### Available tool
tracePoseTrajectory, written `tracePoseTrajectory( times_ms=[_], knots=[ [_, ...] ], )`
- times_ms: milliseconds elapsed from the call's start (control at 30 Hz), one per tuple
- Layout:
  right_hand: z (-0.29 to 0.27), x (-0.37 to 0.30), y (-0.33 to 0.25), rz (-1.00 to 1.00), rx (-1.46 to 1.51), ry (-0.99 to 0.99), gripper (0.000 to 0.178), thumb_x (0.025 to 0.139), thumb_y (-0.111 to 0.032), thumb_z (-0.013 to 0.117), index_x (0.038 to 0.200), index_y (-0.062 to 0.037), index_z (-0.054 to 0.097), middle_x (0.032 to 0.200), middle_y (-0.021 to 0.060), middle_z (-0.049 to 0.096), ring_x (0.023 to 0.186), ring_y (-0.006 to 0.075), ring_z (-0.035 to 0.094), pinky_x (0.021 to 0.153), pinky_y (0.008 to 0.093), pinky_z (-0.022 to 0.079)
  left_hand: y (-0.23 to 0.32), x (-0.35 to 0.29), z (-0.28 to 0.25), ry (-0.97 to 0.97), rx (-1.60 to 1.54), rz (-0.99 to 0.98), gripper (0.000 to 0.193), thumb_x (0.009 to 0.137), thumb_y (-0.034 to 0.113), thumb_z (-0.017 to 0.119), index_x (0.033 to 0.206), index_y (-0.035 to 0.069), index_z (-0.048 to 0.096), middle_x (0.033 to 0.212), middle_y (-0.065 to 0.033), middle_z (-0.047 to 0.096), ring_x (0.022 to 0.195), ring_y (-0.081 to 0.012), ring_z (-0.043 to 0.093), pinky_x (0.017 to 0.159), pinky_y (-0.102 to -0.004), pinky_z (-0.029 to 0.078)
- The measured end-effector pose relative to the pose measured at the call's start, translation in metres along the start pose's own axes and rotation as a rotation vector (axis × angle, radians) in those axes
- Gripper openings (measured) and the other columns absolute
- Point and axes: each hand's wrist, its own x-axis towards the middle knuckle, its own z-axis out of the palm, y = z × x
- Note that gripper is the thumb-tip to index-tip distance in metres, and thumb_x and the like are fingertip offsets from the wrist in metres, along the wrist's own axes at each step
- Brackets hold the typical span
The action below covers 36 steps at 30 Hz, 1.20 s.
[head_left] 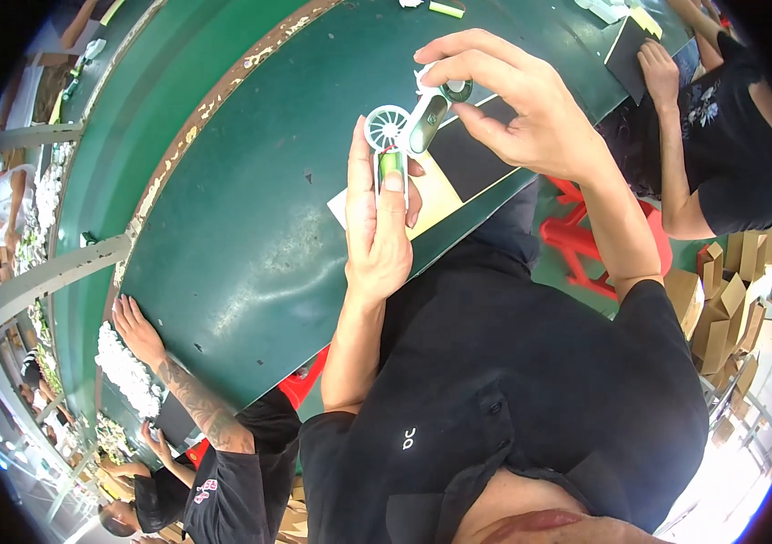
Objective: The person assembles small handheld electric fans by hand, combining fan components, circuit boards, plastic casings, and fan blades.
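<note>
My left hand (378, 231) is closed round a small white handheld fan (388, 129). Its round, spoked head points up, and a green cell (390, 164) shows in the handle under my thumb. With bent fingers, my right hand (531, 113) grips the upper end of a white and dark green casing part (427, 124). That part slants down to the fan head and meets it at its lower end; whether the two are joined I cannot tell. A dark ring (458, 91) shows at its upper end, partly covered by my fingers.
Beneath my hands, a pale yellow sheet (437, 201) and a black mat (476, 154) lie on the green table (241, 208). A co-worker's hand (138, 331) rests by a white pile (128, 372) at left. Another co-worker (721, 136) sits right, near red stools (576, 238) and cardboard boxes (730, 313).
</note>
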Motion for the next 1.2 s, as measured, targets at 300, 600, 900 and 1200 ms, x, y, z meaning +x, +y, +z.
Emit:
tracePoseTrajectory(
  times_ms=[300,600,900,1200],
  knots=[
    [0.009,-0.009,0.000,0.022,0.007,-0.013,0.038,0.081,0.006,0.069,0.117,-0.0047,0.064,0.121,0.0101,0.065,0.109,0.0322,0.067,0.085,0.0390,0.058,-0.001,0.003,0.006,0.182,0.069,0.022,0.056,0.111,0.011,0.046,0.163,0.007,0.028,0.123,-0.0044,0.061,0.070,-0.0016,0.044,0.061,-0.0180,0.037],
    [0.024,-0.054,0.044,0.193,-0.033,-0.193,0.039,0.085,-0.004,0.074,0.123,-0.0018,0.068,0.109,0.0148,0.067,0.100,0.0352,0.066,0.087,0.0413,0.055,-0.011,0.006,-0.018,0.254,-0.165,0.000,0.044,0.111,0.012,0.045,0.153,0.005,0.033,0.108,-0.0086,0.059,0.063,-0.0036,0.043,0.058,-0.0192,0.036],
    [0.065,-0.068,0.033,0.207,-0.265,-0.327,0.042,0.088,0.000,0.067,0.130,0.0003,0.066,0.101,0.0120,0.060,0.094,0.0290,0.063,0.084,0.0414,0.054,-0.026,-0.014,-0.013,0.298,-0.204,-0.116,0.053,0.099,0.010,0.044,0.149,-0.002,0.033,0.107,-0.0118,0.060,0.066,-0.0115,0.045,0.063,-0.0251,0.038],
    [0.065,-0.068,0.043,0.141,-0.215,-0.371,0.036,0.090,-0.001,0.063,0.126,-0.0008,0.066,0.100,0.0096,0.057,0.094,0.0274,0.061,0.084,0.0409,0.053,-0.051,-0.032,-0.012,0.272,-0.171,-0.142,0.095,0.095,0.040,0.058,0.166,0.002,0.008,0.114,-0.0073,0.052,0.077,-0.0131,0.046,0.067,-0.0264,0.038]
  ],
)
